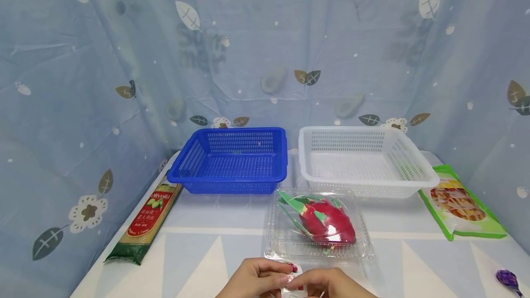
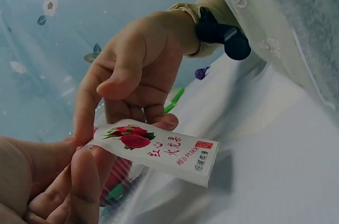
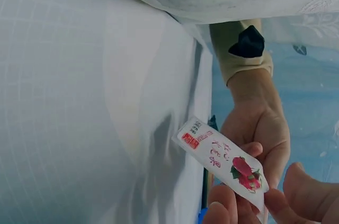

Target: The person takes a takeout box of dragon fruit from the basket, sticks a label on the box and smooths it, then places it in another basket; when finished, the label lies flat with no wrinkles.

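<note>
Both hands meet at the front of the table around a small white label [image 1: 295,292]. In the left wrist view the label [image 2: 177,152] shows a printed pitaya picture, red Chinese characters and "RED PITAYA". My left hand [image 1: 257,278] pinches its picture end. From the other side, my right hand [image 1: 331,283] holds the same end with its fingertips, its thumb raised apart in the right wrist view. Just beyond the hands lies a clear plastic clamshell box [image 1: 273,245], lid down, with a red dragon fruit [image 1: 327,222] with green scales inside.
Behind the box stand a blue basket [image 1: 236,186] and a white basket [image 1: 368,187]. A spaghetti packet [image 1: 146,217] lies at the left edge, a green-bordered food bag [image 1: 459,201] at the right. A purple spoon [image 1: 508,280] lies front right. Patterned curtains surround the table.
</note>
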The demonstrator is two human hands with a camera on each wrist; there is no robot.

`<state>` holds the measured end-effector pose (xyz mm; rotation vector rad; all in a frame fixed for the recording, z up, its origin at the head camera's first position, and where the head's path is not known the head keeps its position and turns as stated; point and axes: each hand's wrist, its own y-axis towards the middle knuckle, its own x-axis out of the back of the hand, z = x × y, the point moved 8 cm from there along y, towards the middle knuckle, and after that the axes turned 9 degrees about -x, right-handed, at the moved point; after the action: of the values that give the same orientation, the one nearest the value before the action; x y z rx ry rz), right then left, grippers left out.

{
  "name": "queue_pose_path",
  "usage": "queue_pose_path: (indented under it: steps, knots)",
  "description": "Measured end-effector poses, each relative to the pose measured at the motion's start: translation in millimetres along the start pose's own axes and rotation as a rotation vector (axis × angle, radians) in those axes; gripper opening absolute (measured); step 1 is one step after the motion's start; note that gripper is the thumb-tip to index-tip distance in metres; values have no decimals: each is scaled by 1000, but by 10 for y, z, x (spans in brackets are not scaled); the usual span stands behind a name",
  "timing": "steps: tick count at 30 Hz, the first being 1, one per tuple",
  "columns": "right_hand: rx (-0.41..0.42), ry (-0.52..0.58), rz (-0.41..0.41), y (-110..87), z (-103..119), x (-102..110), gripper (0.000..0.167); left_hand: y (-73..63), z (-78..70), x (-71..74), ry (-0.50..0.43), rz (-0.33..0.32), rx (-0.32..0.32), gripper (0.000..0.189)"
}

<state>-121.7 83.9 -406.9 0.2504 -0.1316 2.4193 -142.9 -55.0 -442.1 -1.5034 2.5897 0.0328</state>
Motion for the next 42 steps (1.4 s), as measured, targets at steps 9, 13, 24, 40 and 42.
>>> queue_pose_path:
  steps: [9,13,24,40,42]
  knots:
    - [-28,56,-77,-6,-74,52,30,22,86,-82,-55,16,48,43]
    - [-109,78,-139,-25,-134,114,33,-8,90,-125,-83,63,64,44]
    - [-151,62,-201,-27,-169,154,29,-3,126,-154,-31,-25,20,40]
    - [-152,29,-245,-25,-119,182,19,-22,60,-169,106,-103,-15,32]
    - [-146,29,-250,-31,-111,189,18,-20,24,-172,147,-104,-33,32]
